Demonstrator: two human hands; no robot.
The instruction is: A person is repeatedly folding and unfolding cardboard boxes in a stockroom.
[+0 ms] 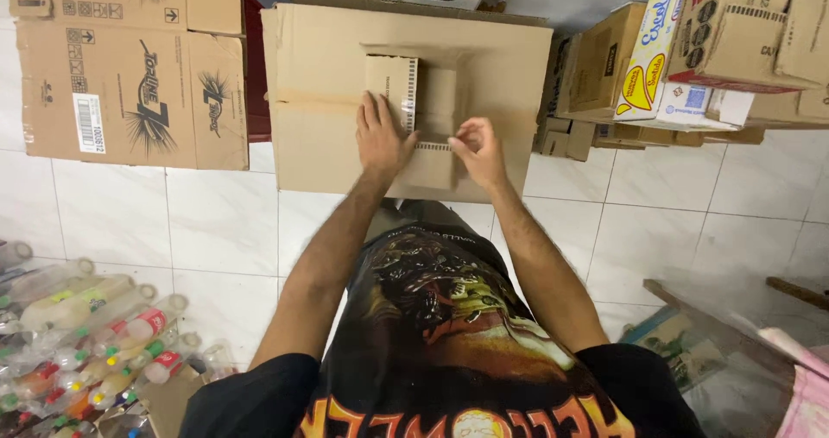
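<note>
Cardboard box (406, 101) was stood on white tiled floor (216, 222), flaps pressed down. Left hand (382, 138) was laid flat, fingers spread, on the flap. Right hand (477, 151) was seen pinching, possibly a tape strip (434, 146). Flap could spring up if pressure were eased.

Left hand (381, 140) flat on small carton (420, 119); right hand (477, 151) pinching its edge.
</note>
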